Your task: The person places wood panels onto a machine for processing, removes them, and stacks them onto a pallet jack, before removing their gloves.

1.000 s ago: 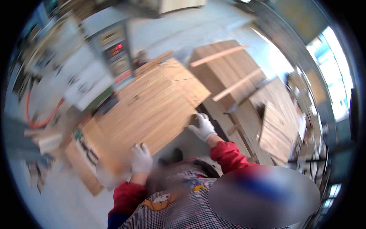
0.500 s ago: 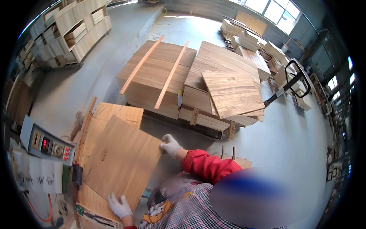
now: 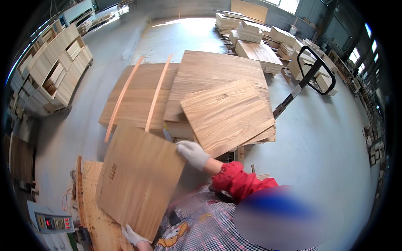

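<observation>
A square wooden board (image 3: 140, 180) with a small dark printed mark is held tilted between my two gloved hands. My right hand (image 3: 192, 154) grips its upper right corner, the fingers closed over the edge. My left hand (image 3: 133, 235) holds the lower edge, its fingertips partly hidden by the board. Beneath the board lies a lighter wooden bench top (image 3: 94, 217). Just beyond my right hand, another marked board (image 3: 226, 113) rests askew on a stack of larger boards (image 3: 209, 69).
Two thin wooden strips (image 3: 158, 92) lie across the left stack (image 3: 138, 85). A pallet jack handle (image 3: 307, 79) rises at the right. A control box (image 3: 54, 223) stands at lower left. Board piles (image 3: 257, 52) and a loaded wooden rack (image 3: 54, 75) stand farther off.
The board has been raised off the bench top and shifted toward the stacks, both hands moving with it. The view has turned, so the stacks appear farther left and the control box lower.
</observation>
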Tool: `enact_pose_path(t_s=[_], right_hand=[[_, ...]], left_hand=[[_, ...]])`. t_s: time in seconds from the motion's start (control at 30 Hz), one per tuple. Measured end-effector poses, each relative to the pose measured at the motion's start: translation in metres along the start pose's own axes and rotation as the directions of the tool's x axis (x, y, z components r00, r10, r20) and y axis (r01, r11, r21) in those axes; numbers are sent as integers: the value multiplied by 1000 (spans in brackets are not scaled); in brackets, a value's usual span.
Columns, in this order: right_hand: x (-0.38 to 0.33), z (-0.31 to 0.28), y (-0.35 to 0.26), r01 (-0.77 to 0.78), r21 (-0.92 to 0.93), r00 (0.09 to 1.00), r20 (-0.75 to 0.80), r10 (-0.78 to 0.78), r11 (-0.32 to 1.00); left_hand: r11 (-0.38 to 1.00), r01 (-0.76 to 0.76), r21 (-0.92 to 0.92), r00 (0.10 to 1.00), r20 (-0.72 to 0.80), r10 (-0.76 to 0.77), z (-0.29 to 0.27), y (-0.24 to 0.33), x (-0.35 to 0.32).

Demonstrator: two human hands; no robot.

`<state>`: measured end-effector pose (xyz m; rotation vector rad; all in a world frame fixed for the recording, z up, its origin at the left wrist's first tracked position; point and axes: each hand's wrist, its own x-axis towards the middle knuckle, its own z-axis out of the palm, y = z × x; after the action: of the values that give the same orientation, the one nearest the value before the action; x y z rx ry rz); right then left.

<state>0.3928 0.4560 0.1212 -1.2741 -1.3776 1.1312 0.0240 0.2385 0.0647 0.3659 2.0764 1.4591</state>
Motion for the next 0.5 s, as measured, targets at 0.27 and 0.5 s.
enact_pose_path(t_s=[0.27, 0.5], right_hand=[[-17, -236, 59, -257, 71, 796, -550, 253, 964], [-48, -323, 74, -677, -578, 706, -685, 180, 455]], left_hand=[[980, -116, -161, 804, 564, 188, 252, 60, -46], [999, -10, 37, 493, 870, -27, 374, 26, -59]])
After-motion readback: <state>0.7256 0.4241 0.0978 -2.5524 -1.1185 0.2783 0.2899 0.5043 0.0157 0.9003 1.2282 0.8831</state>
